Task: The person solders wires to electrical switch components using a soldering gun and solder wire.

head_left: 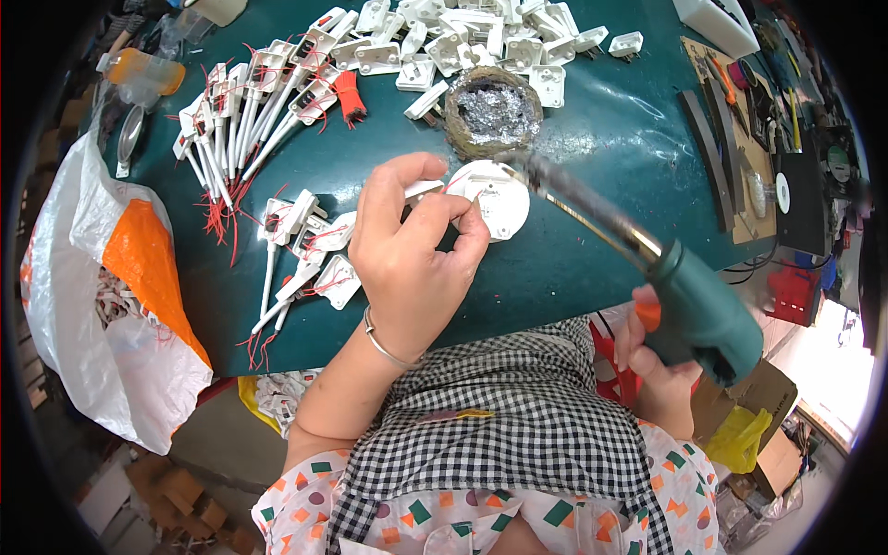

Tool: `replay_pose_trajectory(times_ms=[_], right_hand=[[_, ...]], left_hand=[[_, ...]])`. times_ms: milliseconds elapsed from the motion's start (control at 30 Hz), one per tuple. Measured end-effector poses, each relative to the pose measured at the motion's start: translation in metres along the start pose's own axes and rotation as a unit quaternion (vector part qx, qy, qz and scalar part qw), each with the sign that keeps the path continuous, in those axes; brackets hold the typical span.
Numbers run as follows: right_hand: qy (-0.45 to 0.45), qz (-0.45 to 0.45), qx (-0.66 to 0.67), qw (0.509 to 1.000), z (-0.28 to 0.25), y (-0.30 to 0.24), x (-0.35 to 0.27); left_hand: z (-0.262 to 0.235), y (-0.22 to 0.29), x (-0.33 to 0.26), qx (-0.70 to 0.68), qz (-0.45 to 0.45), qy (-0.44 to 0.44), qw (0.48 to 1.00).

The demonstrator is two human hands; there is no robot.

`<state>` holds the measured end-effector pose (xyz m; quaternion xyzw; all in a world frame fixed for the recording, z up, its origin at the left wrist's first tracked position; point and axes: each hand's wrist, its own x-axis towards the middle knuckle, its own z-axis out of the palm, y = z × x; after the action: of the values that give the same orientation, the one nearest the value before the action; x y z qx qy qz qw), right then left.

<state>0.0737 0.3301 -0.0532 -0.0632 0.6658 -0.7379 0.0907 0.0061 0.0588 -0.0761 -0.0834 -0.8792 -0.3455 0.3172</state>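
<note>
My right hand (pixel 652 365) is wrapped round the handle of a green soldering gun (pixel 708 310) with an orange trigger. Its long metal barrel points up and left, its tip close to a round white plastic disc (pixel 504 208) on the table. Over the disc's left edge, my left hand (pixel 416 245) has thumb and index finger pinched together. What they grip is too small to make out; a thin red wire and part of a white plastic piece (pixel 423 191) show beside the fingers. Just beyond the disc sits a round, crusted solder pot (pixel 493 111) with silvery metal inside.
White plastic housings (pixel 462 46) are heaped at the back. Wired white assemblies (pixel 250 111) and a red wire bundle (pixel 349 97) lie left, with more assemblies (pixel 305 245) nearer. A white-orange sack (pixel 148 250) stands at the left edge. Tools and dark bars (pixel 708 157) lie right.
</note>
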Motion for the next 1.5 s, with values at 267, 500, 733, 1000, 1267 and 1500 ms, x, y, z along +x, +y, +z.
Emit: replay_pose_trajectory(times_ms=[267,500,733,1000,1267,1500], right_hand=[[-0.079,0.001,-0.125,0.989,-0.024,0.019,-0.012],[-0.101,-0.012,-0.138,0.985,-0.029,0.027,-0.012],[-0.104,-0.063,-0.174,0.977,-0.026,0.031,-0.006],[-0.078,-0.041,-0.271,0.959,-0.025,0.033,0.001],[-0.048,0.012,-0.263,0.964,-0.018,0.028,0.007],[-0.055,-0.027,-0.313,0.948,-0.02,0.03,0.008]], left_hand=[[0.009,-0.001,-0.005,-0.027,-0.043,-0.021,0.998],[0.008,-0.002,-0.004,-0.052,-0.045,-0.015,0.997],[0.007,0.0,-0.003,-0.07,-0.075,-0.029,0.994],[0.009,0.002,0.0,-0.113,-0.104,-0.007,0.988],[0.007,0.001,0.0,-0.101,-0.104,-0.04,0.989],[0.008,0.001,-0.001,-0.104,-0.102,-0.031,0.989]])
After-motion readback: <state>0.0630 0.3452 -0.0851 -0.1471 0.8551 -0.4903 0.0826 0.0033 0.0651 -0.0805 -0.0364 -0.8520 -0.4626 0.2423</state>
